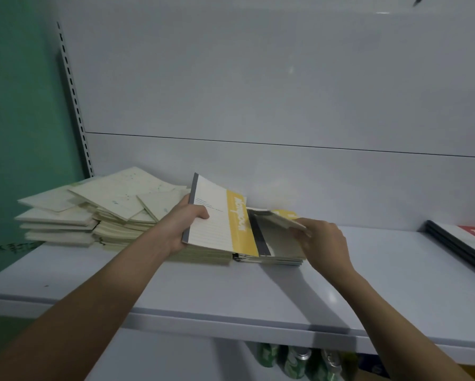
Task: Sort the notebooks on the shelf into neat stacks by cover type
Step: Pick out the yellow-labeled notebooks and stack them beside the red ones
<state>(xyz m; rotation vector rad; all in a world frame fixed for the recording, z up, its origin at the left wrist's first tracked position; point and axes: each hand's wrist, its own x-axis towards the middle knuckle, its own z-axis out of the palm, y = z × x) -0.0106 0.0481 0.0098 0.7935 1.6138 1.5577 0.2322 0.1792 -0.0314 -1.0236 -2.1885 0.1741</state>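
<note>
Two bare forearms are showing from the bottom edge, with no sleeves, watch or rings showing on them. The left hand (185, 224) and right hand (324, 243) are wearing no gloves; fingers (203, 214) are bare too.

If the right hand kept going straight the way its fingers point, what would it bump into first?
The right hand, pinching a raised notebook, points left and slightly back. It would probably first meet the yellow-banded notebook that the left hand holds tilted up, though depth between them is hard to judge.
</note>
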